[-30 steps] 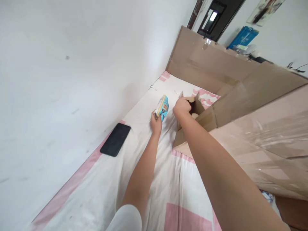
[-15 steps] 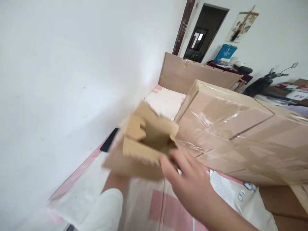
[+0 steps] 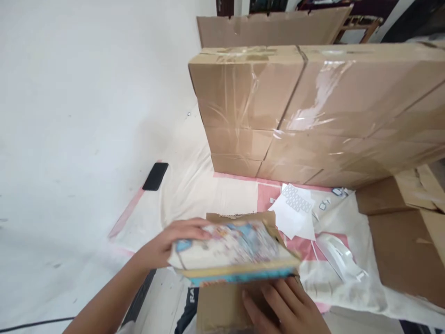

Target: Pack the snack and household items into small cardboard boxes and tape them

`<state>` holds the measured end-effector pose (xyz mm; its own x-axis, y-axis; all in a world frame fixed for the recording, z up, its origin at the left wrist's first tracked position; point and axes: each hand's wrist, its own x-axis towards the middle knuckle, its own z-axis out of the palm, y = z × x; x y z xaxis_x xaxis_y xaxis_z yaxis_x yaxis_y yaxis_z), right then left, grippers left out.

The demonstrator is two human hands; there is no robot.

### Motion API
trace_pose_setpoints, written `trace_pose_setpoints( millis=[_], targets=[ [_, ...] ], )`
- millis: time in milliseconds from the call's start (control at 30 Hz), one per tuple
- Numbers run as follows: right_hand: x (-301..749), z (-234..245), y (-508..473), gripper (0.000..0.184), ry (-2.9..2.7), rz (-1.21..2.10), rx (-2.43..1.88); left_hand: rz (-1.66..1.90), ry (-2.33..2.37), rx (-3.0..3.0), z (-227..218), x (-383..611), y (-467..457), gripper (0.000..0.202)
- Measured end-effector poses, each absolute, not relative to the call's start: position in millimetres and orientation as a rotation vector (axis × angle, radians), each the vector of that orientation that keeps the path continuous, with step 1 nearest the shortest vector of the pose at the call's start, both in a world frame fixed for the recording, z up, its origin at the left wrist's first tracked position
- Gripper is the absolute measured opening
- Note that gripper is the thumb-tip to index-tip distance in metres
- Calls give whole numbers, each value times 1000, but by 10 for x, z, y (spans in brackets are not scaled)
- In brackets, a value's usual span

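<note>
My left hand (image 3: 186, 239) is closed on the left end of a stack of books (image 3: 236, 248), blurred by motion. The top cover is white with a colourful print; below it show a yellowish edge and a blue one. The stack is tilted just above a small brown cardboard box (image 3: 220, 308) close to my body. My right hand (image 3: 287, 308) grips the box at its right side, fingers bent over it beneath the stack. A torn-edged flap (image 3: 239, 216) sticks up behind the books.
A wall of large taped cartons (image 3: 250, 97) stands ahead. A black phone (image 3: 155, 176) lies on the sheet beside the white wall. At right are white printed sheets (image 3: 294, 208), a curled clear strip (image 3: 342, 260) and an open carton (image 3: 405, 250).
The torn box was held up, its opening in view; now it is lower and nearer my body. The books have come into view in my left hand. My view has turned downward.
</note>
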<state>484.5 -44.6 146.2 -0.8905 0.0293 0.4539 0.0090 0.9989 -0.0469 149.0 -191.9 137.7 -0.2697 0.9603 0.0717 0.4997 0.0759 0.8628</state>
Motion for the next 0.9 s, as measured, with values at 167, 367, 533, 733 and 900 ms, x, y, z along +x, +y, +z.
trace_pose_setpoints(
  millis=[167, 367, 533, 733, 900],
  targets=[
    [5027, 1385, -541, 30, -2652, 184, -47, 503, 1509, 1635, 1600, 2113, -1546, 40],
    [5180, 1183, -731, 23, -2626, 238, -90, -63, 1683, 2194, 1198, 2546, -1459, 72],
    [5253, 1148, -725, 27, -2647, 271, -112, -10, 1721, 2467, 1135, 2631, -1420, 55],
    [5305, 1097, -707, 31, -2611, 290, -102, 861, 1622, 2464, 1146, 2455, -1436, 52],
    [5318, 1070, -725, 31, -2583, 290, -133, 650, 1623, 2257, 1201, 2489, -1442, 46]
  ],
)
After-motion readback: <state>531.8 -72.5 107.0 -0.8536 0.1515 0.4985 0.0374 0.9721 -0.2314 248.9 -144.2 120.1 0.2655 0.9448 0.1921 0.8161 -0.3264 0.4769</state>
